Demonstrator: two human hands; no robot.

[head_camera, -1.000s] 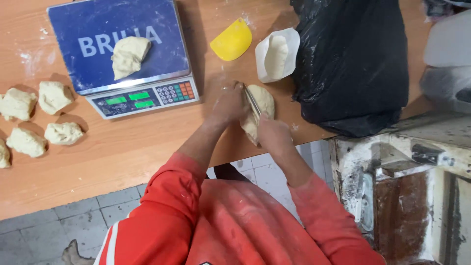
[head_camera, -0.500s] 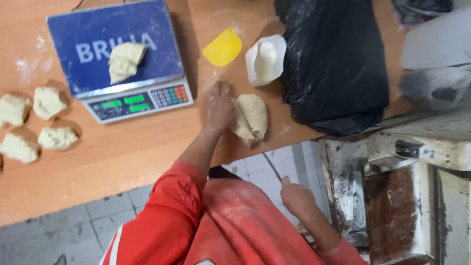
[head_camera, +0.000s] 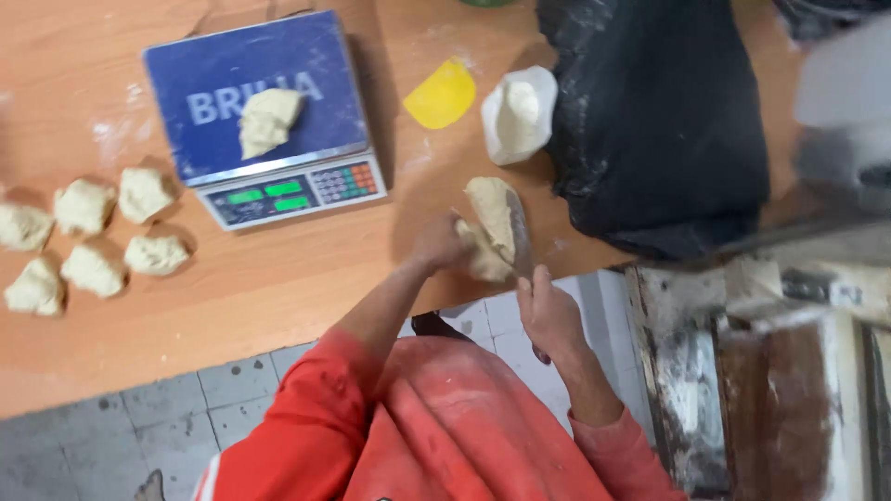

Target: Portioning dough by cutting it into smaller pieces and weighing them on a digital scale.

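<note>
**Blade back at the dough**

Half a second ago my right hand [head_camera: 549, 314] hung down off the table edge, away from the work. Now it is up again at the edge, fingers closed round the near end of the metal scraper [head_camera: 517, 232], whose blade stands against the right side of the dough lump [head_camera: 489, 218]. So the cutting is on again, as it was a second ago when both hands were at the lump.

My left hand [head_camera: 438, 245] has not left the lump. Its fingers are curled over the lump's near left end and grip it. I cannot see how deep the fingertips press. The lump itself lies near the front edge of the wooden table [head_camera: 306, 278], tilted up a little between hand and blade.

Around it:
- The blue scale [head_camera: 213, 93] sits well to the left with one dough piece [head_camera: 267, 121] on its plate.
- Six cut dough pieces [head_camera: 88, 232] lie left of the scale.
- A yellow plastic scraper [head_camera: 442, 95] and a white tub of flour [head_camera: 520, 116] sit just behind the lump.
- The black bag [head_camera: 659, 121] lies close on the right and crowds the blade's side.
- A floury metal machine [head_camera: 770, 390] stands below the table's right end, beside my right arm.
</note>
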